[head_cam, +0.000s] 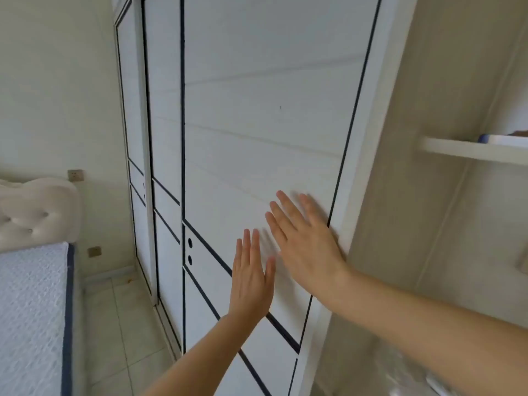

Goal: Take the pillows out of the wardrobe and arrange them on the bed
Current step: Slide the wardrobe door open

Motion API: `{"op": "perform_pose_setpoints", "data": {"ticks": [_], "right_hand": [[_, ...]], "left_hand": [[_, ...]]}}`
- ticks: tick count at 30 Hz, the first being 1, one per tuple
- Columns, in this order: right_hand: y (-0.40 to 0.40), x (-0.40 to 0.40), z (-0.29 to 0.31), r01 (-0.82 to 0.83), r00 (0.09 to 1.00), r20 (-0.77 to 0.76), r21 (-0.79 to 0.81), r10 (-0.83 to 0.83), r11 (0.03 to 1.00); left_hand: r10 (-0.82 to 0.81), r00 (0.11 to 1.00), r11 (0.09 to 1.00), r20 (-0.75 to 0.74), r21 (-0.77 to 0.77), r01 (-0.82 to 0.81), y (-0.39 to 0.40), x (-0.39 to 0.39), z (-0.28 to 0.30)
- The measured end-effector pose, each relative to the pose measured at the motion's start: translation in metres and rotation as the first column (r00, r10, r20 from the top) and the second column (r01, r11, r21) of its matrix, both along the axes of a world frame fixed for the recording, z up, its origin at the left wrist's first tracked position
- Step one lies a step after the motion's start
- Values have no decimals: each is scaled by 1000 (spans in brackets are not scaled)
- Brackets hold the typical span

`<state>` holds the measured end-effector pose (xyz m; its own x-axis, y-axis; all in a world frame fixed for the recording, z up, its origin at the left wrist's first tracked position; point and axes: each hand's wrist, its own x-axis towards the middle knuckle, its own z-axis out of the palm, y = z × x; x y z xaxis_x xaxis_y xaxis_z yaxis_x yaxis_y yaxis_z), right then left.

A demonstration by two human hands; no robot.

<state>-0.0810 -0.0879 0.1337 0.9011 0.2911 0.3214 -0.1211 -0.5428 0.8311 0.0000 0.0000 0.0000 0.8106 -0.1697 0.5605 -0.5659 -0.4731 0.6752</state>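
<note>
A white sliding wardrobe door [257, 124] with thin dark trim lines fills the middle of the view. My right hand [303, 238] lies flat on it with straight fingers, close to the door's right edge. My left hand [251, 275] is also flat against the door, just below and left of the right one, fingers pointing up. To the right of the door the wardrobe's inside [428, 195] shows. No pillow is plainly visible. The bed [31, 310], a bare quilted mattress with a blue border, stands at the lower left.
A white shelf [471, 150] inside the wardrobe at the right carries a flat item with a blue edge [503, 138]. A padded headboard [37, 210] rises at the left. Pale floor tiles [120, 324] run between bed and wardrobe. Further sliding doors [160, 110] stand behind.
</note>
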Motion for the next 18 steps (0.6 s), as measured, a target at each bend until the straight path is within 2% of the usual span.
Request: {"op": "perform_pose_setpoints", "data": {"ticks": [2,4,10,18], "right_hand": [[1,4,-1,71,997,36,-31,-70,997],[-4,10,-7,63,997,56,-52,-61,997],[-7,23,-11,173,985,36,-136,-170,976],[1,42,-12,232,972,1,-95,-233,968]], "left_hand": [[-12,1000,999,-1,-45,12,-6,5,3],[-24,1000,997,13,-78,25,-11,14,4],[-71,991,980,111,-178,90,-29,31,-3],[-121,987,966,110,-215,143,-29,55,-12]]}}
